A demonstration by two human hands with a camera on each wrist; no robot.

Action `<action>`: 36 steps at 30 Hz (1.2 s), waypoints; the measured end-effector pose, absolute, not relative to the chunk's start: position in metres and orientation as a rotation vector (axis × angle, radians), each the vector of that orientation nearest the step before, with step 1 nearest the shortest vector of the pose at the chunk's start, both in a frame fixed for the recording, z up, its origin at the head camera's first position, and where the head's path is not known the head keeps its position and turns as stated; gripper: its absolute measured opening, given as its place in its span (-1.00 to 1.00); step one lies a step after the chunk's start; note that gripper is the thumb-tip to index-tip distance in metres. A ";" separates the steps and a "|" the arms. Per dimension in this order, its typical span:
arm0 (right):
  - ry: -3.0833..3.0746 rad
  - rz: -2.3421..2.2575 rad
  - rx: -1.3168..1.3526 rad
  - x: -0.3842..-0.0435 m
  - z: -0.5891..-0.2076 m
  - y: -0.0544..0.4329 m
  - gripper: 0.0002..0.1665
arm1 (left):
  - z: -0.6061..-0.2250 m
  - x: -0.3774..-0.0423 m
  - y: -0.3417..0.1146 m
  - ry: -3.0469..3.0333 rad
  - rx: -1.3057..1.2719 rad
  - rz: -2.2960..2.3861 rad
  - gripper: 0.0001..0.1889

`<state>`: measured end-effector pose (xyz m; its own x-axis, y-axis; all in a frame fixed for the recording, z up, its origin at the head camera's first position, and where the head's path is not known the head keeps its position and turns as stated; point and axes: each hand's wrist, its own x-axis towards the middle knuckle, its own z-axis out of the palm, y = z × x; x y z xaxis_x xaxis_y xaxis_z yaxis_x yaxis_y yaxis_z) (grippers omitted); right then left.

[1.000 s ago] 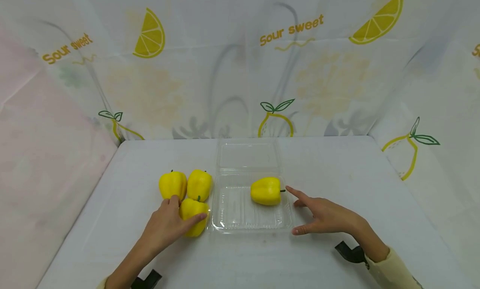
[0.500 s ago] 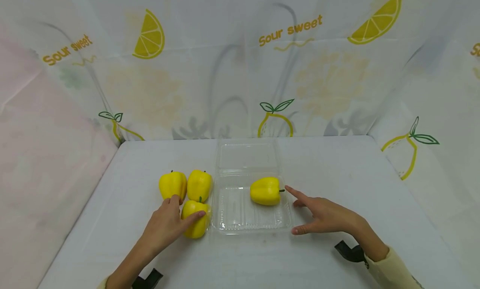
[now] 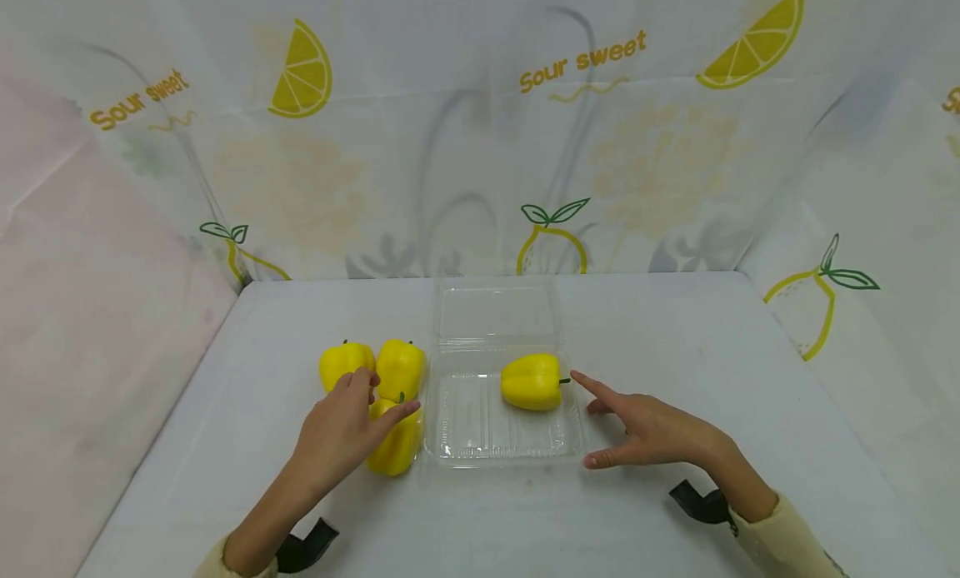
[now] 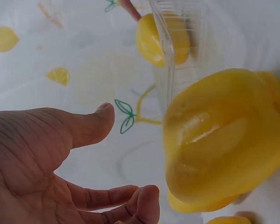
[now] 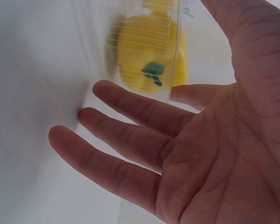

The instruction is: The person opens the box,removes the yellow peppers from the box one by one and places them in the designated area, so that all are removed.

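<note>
My left hand point(image 3: 337, 432) hovers over the near-left side of a yellow bell pepper point(image 3: 397, 449), partly hiding it. In the left wrist view, thumb and fingers are spread apart with nothing between them, and the pepper point(image 4: 224, 140) stands beyond the fingertips. Behind it sit two more yellow bell peppers, one at the left point(image 3: 342, 364) and one at the right point(image 3: 401, 368). A clear plastic clamshell box point(image 3: 457, 459) has one yellow bell pepper point(image 3: 531, 382) lying inside, stem to the right. Beside the box's right wall, my right hand point(image 3: 648, 432) rests with fingers extended, index fingertip near that stem.
The box's lid point(image 3: 495, 311) lies folded back toward the rear. A white cloth covers the table point(image 3: 652, 328), and printed lemon curtains point(image 3: 480, 145) enclose its back and sides. Dark wrist camera mounts point(image 3: 701, 505) hang under both forearms.
The left hand has let go of the near pepper and lifted slightly, its fingers moving up and right. That pepper shifted a little toward the box and front. The right hand stayed still.
</note>
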<state>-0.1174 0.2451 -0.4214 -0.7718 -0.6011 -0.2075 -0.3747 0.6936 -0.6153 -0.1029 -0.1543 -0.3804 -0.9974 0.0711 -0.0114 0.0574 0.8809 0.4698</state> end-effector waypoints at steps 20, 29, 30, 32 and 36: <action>2.470 -0.853 -0.761 -0.121 -0.421 0.245 0.30 | -0.371 -0.119 -0.114 3.012 0.344 0.868 -0.39; 2.475 -0.845 -0.765 -0.120 -0.420 0.244 0.31 | -0.376 -0.123 -0.095 2.982 0.425 0.879 -0.38; 2.475 -0.844 -0.766 -0.120 -0.420 0.244 0.31 | -0.377 -0.123 -0.093 2.980 0.438 0.881 -0.38; 2.477 -0.840 -0.764 -0.120 -0.420 0.244 0.31 | -0.379 -0.124 -0.089 2.974 0.463 0.893 -0.38; 2.480 -0.837 -0.755 -0.120 -0.419 0.244 0.31 | -0.381 -0.125 -0.080 2.960 0.509 0.881 -0.36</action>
<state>-0.1199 0.2442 -0.4195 -0.7669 -0.6077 -0.2065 -0.3584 0.6724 -0.6477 -0.1253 -0.0804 -0.3813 -0.9469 0.3112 0.0803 0.3045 0.7887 0.5341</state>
